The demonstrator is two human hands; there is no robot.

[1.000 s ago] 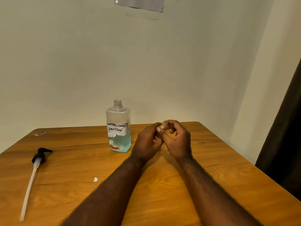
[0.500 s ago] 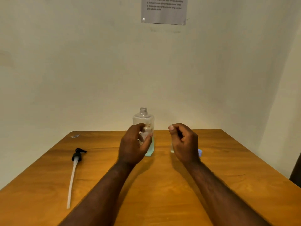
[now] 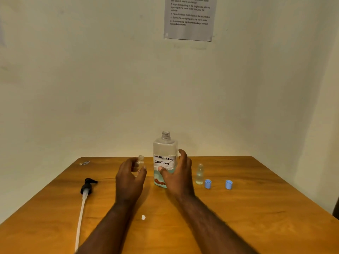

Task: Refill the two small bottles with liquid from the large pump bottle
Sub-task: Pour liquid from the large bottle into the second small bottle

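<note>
1. Hands at work over a wooden desk: the left hand curls its fingers around a small clear bottle, uncapped and upright, just left of the large bottle.

2. The right hand is spread open beside the large bottle, thumb across its front under the handwritten "Contact Lens Solution" label, fingers reaching round its right side; whether the grip has closed cannot be told.

3. The large bottle stands near the middle of the desk toward the far edge, neck open, pale blue liquid low in it.

4. Its pump head with its long dip tube lies flat toward the left edge, well apart.

5. A second small bottle stands uncapped to the right of the large bottle, with two blue caps set on the desk beyond it toward the right edge. Its fill level is too faint to read.

6. A small white scrap lies near the front edge between the forearms; a printed instruction sheet hangs on the wall.

7. Step in hand, by these signs: all caps are off, and the pour into the held small bottle is about to be set up.

8. The next move calls for a firm right-hand grip, a lift, and a slow tilt with the two necks aligned, since the small mouth is narrow and spills are likely.
</note>
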